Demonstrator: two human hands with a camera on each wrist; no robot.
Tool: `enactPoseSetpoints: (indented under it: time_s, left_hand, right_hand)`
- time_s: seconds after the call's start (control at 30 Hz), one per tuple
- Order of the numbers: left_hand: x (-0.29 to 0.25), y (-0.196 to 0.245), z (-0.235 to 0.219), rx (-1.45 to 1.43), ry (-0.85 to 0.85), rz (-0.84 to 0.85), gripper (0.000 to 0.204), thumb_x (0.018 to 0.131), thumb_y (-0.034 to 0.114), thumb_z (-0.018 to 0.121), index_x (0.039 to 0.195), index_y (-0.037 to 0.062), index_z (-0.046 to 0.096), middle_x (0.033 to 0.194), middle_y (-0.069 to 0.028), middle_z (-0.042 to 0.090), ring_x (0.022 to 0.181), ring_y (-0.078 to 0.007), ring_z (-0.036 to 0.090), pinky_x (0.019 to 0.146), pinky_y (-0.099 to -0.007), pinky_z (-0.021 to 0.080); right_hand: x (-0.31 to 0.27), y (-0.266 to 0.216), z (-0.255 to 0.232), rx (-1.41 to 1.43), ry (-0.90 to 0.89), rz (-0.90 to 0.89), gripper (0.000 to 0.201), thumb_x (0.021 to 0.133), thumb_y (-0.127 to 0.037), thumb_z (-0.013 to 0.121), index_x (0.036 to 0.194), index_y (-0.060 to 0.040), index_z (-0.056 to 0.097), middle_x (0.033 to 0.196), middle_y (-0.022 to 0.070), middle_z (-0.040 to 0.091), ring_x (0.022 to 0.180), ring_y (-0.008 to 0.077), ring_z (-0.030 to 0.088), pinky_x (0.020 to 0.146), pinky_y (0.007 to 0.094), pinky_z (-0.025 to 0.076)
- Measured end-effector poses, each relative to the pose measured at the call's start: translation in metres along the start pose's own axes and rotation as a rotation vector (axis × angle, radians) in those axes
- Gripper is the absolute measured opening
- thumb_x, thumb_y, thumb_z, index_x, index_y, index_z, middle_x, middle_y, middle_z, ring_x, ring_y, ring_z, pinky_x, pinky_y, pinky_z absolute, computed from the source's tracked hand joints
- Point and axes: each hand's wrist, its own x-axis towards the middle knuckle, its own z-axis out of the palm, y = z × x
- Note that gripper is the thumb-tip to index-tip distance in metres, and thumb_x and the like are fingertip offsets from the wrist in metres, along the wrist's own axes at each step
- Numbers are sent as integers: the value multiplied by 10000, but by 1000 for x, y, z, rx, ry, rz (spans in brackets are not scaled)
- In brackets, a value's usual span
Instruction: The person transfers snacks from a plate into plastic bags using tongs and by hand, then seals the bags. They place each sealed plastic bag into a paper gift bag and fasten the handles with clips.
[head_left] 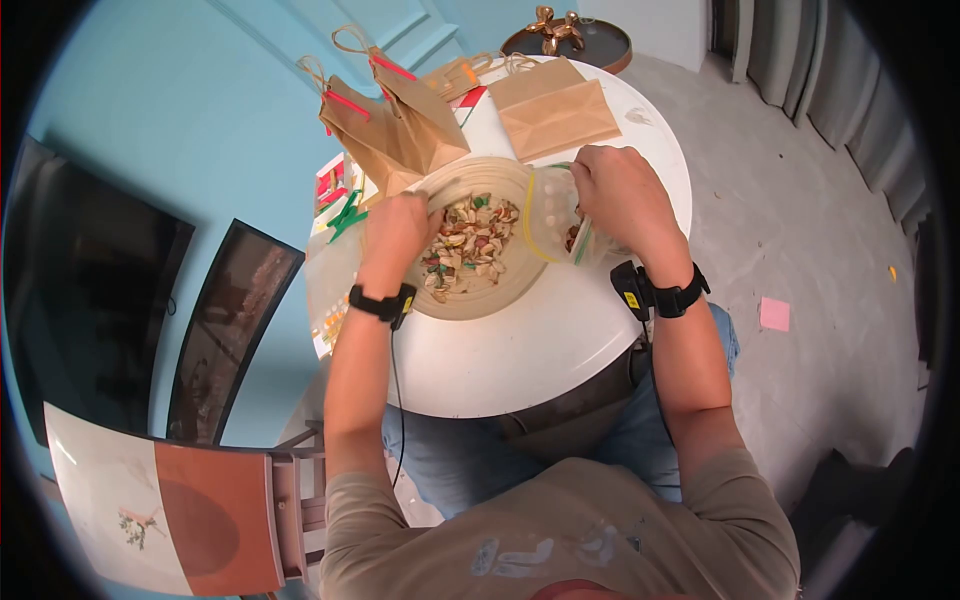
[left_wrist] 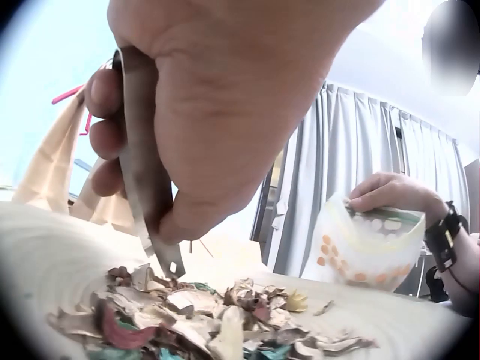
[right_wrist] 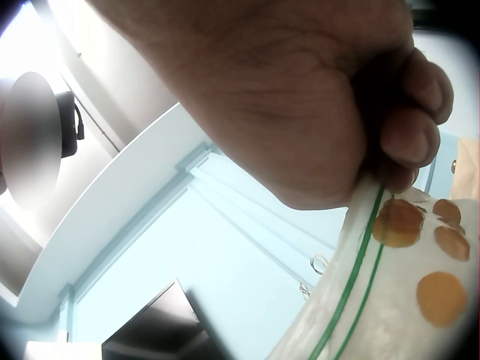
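My left hand point(head_left: 398, 235) grips flat metal tongs point(left_wrist: 142, 165), their tips down at the near side of a heap of potpourri point(head_left: 475, 240). The dried pieces, mostly cream with some red and green, lie on a round beige plate point(head_left: 480, 305). My right hand point(head_left: 625, 195) pinches the top edge of a clear zip bag point(head_left: 545, 215) at the plate's right side. Orange dots and a green zip strip point(right_wrist: 360, 277) mark the bag. Some dark dried pieces point(head_left: 572, 236) show inside it.
Brown paper bags point(head_left: 400, 130) with pink-red clips stand behind the plate, and a flat paper bag point(head_left: 555, 110) lies to their right. At the left are a green clip point(head_left: 347, 215) and another clear bag point(head_left: 335, 270). Everything rests on a round white table point(head_left: 500, 370).
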Motion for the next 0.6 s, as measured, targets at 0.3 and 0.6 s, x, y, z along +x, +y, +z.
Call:
enactPoseSetpoints:
  time_s: [0.3, 0.6]
  left_hand:
    - [-40, 5, -51, -304, -24, -137, 488, 954, 399, 840, 796, -52, 741, 733, -285, 710, 737, -478, 740, 691, -511, 588]
    - [-67, -38, -33, -593, -388, -594, 545, 1010, 419, 792, 832, -96, 781, 680, -220, 714, 590, -309, 673, 651, -445, 549]
  right_hand:
    - [2, 3, 1, -5, -40, 49, 250, 1016, -100, 653, 879, 87, 747, 873, 335, 723, 833, 503, 739, 827, 553, 593]
    - [0, 3, 0, -38, -41, 38, 250, 1027, -114, 651, 916, 84, 757, 903, 327, 737, 857, 491, 749, 832, 546, 595]
